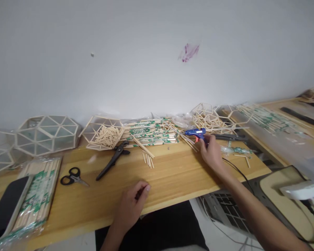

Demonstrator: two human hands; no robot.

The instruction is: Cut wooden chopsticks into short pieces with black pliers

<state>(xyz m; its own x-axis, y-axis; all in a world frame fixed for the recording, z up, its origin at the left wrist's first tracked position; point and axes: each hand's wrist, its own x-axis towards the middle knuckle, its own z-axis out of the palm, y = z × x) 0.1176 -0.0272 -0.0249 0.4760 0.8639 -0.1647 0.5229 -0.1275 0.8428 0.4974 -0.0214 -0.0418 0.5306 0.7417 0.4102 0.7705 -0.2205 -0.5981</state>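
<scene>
Wooden bench [172, 174] against white wall [120, 52] with purple smear [189, 52], our right hand [211, 151] closed round the blue glue gun [195, 132] beside stick piles [151, 134], our left hand [132, 205] curled at the near edge, we cannot tell round what

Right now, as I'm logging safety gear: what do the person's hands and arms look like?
The left hand and right hand are bare: no gloves, rings or watch visible. The left forearm and right forearm are uncovered too; no sleeve shows.
</scene>
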